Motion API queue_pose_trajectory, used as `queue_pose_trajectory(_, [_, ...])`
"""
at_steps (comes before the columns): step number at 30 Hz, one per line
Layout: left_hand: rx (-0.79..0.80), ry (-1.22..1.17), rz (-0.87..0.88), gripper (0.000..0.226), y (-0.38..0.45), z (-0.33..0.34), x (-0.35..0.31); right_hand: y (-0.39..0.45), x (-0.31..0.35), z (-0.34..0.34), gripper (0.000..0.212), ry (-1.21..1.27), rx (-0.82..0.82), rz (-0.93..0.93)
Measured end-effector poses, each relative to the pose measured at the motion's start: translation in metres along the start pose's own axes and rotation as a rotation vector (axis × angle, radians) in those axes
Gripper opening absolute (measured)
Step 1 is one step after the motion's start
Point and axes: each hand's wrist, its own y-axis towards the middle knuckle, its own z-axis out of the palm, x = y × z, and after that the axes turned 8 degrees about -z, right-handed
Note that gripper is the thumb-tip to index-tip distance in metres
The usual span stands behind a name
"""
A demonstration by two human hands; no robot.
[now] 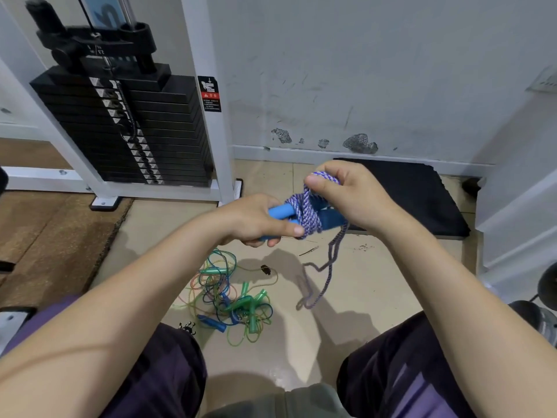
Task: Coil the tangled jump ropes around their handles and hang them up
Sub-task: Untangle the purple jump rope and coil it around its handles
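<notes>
- While the left hand (254, 220) grips the paired blue plastic handles (278, 213), fingers curled around them, purple-and-white braided rope (307, 215) sits wound about their middle.
- Right hand (349, 194) pinches a loop of that rope just above the coil.
- Loose rope hangs down to the beige tiled floor (346, 297).
- Nearer, a tangle of thin green and blue jump ropes (232, 300) lies on the floor.
</notes>
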Motion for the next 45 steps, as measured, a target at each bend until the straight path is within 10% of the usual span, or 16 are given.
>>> queue_pose_trajectory(10, [-0.081, 0.299, 0.112, 0.044, 0.0, 0.002, -0.003, 0.007, -0.012, 0.018, 0.026, -0.368, -0.073, -0.023])
queue_pose_trajectory(19, [-0.101, 0.209, 0.187, 0.048, -0.01, -0.005, -0.003, 0.004, -0.016, 0.009, 0.02, 0.172, 0.105, 0.076])
queue_pose_trajectory(25, [-0.186, -0.392, 0.227, 0.037, -0.01, -0.011, -0.003, 0.0, -0.011, 0.003, 0.02, 0.785, 0.132, 0.214])
queue_pose_trajectory(37, [-0.16, -0.726, 0.204, 0.028, -0.014, -0.028, -0.006, -0.002, -0.018, 0.035, 0.035, 0.303, 0.153, 0.199])
queue_pose_trajectory(45, [-0.428, -0.426, 0.162, 0.032, -0.016, -0.035, -0.003, 0.0, -0.012, 0.01, 0.039, 0.382, 0.132, 0.245])
